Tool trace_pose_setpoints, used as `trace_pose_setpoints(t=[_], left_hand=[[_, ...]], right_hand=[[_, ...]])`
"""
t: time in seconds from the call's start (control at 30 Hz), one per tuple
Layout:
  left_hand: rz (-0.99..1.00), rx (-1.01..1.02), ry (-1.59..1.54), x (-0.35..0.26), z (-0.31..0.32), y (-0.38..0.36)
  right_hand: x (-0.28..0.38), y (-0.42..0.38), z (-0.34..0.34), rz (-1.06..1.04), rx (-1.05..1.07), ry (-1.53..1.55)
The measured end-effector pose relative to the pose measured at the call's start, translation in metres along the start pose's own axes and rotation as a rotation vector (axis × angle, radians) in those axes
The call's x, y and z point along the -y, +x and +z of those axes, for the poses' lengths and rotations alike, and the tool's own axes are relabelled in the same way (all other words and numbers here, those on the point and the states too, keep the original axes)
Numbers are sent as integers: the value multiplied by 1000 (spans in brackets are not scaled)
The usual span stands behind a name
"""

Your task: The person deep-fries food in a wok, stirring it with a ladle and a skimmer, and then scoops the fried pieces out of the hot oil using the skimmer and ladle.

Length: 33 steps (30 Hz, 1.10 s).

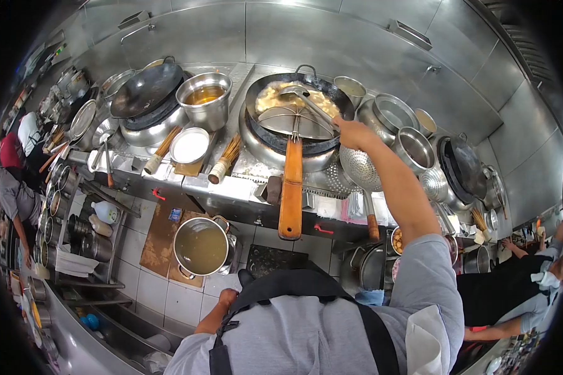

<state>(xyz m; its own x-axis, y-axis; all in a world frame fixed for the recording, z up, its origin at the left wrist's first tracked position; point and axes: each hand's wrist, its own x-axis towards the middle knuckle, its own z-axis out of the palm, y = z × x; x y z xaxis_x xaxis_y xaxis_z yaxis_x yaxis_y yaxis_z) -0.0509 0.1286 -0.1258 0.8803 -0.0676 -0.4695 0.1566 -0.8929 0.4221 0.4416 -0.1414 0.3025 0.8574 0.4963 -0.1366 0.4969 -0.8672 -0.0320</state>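
Observation:
My right hand (351, 132) reaches out over the stove and grips the long handle of a metal ladle (296, 93). The ladle's bowl dips into a large black wok (260, 87) that holds pale food in bubbling oil. A wide wire skimmer (294, 120) lies across the wok, and its wooden handle (290, 194) sticks out toward me over the stove's edge. My left hand (227, 299) hangs low by my hip, beside my apron, touching nothing I can make out. Its fingers are too small to read.
On the left burner sits an empty black wok (145, 89), with a steel pot of oil (204, 99) next to it. Bamboo brushes (224, 160) lie on the ledge. A pot of broth (201, 247) stands on the floor. Other people work at the far left (14, 190) and right (513, 294).

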Motion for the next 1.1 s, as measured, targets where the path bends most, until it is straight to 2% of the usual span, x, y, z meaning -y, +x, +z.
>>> trace_pose_setpoints(t=[0.03, 0.07, 0.23, 0.3, 0.33, 0.47, 0.57, 0.6, 0.7, 0.77, 0.83, 0.87, 0.93, 1.0, 1.07, 1.1], left_hand=[[-137, 87, -25, -2, 6, -3], [-115, 3, -27, -2, 10, -9], [-16, 37, -11, 6, 16, -22], [-37, 56, -6, 9, 18, -26], [53, 35, 83, 10, 17, -27], [-113, 63, -330, 6, 4, -21], [-160, -46, -557, 3, -4, -18], [-148, -96, -568, 2, -5, -14], [-15, -140, -460, 5, -5, -13], [51, -16, -234, 11, -10, -6], [-229, -1, -607, 6, -12, -5], [-217, -33, -613, 6, -13, -5], [-357, -73, -748, 8, -16, -6], [-658, -84, -1014, 2, -17, -3], [-635, -37, -978, 4, -11, -6], [-623, -10, -954, 9, -9, -8]], right_hand=[[0, 2, -4, -8, -11, 26], [-3, 0, -6, 1, -30, 33], [-3, -25, 6, 18, -144, -61], [-11, -19, 12, 10, -48, -42], [-15, -15, 14, 13, -32, -11], [-3, -34, -19, 117, 60, 332], [-27, -36, -6, -27, -143, 115], [-39, -35, 0, -180, -247, 139], [-25, -46, -29, 51, 167, 590], [-28, -26, -15, 45, 207, 647], [-19, -11, -13, 85, 188, 609], [-16, -9, -19, 117, 184, 535], [-15, -20, -30, 31, 56, 326], [-18, -36, -46, -66, -26, 167], [-18, -50, -64, -165, -60, 68], [-13, -48, -69, -167, -14, 69]])
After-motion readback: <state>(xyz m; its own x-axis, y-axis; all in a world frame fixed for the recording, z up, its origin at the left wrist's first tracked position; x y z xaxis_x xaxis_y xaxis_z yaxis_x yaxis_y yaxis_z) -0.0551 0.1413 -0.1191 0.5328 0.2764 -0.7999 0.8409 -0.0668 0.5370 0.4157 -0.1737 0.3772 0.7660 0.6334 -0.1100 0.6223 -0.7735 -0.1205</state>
